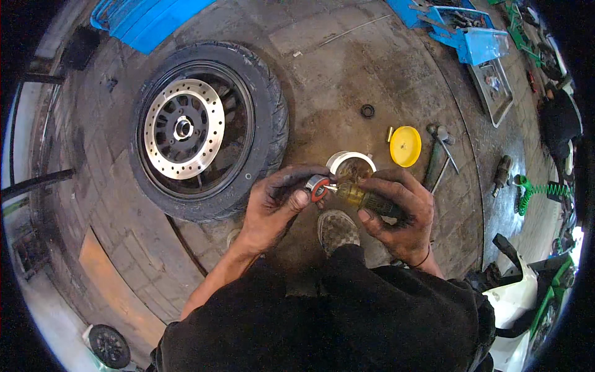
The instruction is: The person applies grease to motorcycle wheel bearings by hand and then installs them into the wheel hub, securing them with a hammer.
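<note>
My left hand (271, 209) pinches a small wheel bearing (318, 187) with a red-orange seal between thumb and fingers. My right hand (406, 217) is closed round the yellowish see-through handle of a screwdriver (354, 194). Its short metal tip meets the face of the bearing near the inner ring. Just beyond both hands stands an open tub with a white rim (351, 155); its contents are partly hidden. A round yellow lid (406, 147) lies on the floor to its right, beside a small brass-coloured cylinder (390, 134).
A motorcycle wheel (263, 133) with a brake disc (185, 129) lies flat at left. A black ring (367, 111), a hammer (444, 135) and another tool (503, 172) rest on the floor. Blue toolboxes (455, 28) and a metal tray (494, 99) stand far right; my shoe (338, 229) is below my hands.
</note>
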